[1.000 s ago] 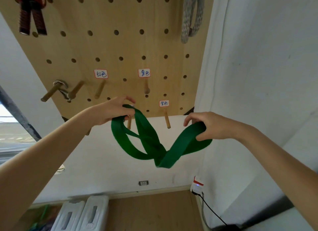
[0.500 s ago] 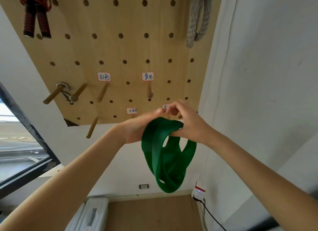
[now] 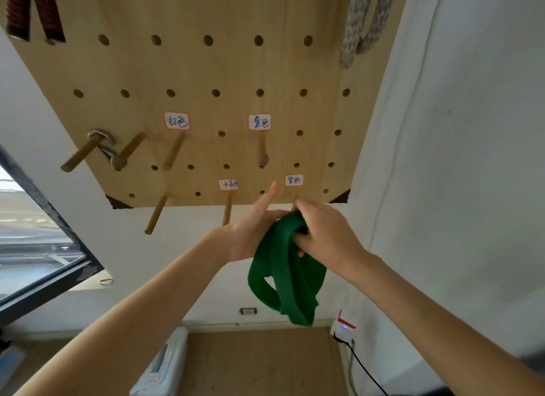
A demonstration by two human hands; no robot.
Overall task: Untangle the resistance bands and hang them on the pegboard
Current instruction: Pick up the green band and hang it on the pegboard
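The top of the green band [image 3: 287,266] is bunched between the left hand [image 3: 250,233] and the right hand [image 3: 326,236], so how its loops cross there cannot be told, and the peg under the far-right label [image 3: 294,180] is almost wholly hidden behind the right hand's knuckles. The red-and-black handles [image 3: 32,12] at far left and the grey woven strap [image 3: 365,24] at far right are cut off by the top edge, as is the pegboard [image 3: 206,71] itself. The handwriting on the blurred label [image 3: 228,184] above the left hand is too smeared to read.
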